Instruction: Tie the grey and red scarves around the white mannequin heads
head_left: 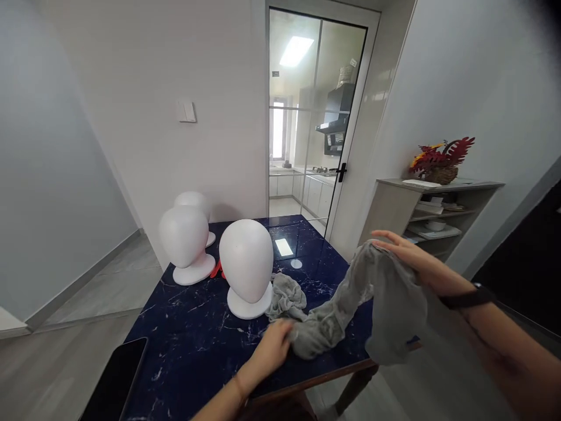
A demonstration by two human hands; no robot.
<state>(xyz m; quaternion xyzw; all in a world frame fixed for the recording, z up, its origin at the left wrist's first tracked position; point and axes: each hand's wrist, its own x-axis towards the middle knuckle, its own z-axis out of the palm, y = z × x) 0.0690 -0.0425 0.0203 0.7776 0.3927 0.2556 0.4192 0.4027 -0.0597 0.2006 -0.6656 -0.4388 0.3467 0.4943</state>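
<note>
Our left hand (pixel 272 348) is bunched shut on the low end of the one gray cloth (pixel 346 310), down on the dark blue table (pixel 188 345). Our right hand (pixel 403 248) has the other end up past the table's right edge, fingers straight, thumb hidden, so we can't tell the grip. Three white foam heads (pixel 246 263) stand behind, plus one black phone (pixel 116 380).

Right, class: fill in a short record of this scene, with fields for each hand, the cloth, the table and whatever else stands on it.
left hand: on the grey cloth, at table level
right hand: holds the cloth's other end up
table: dark blue, marbled
on it: three white mannequin heads, black phone
</note>
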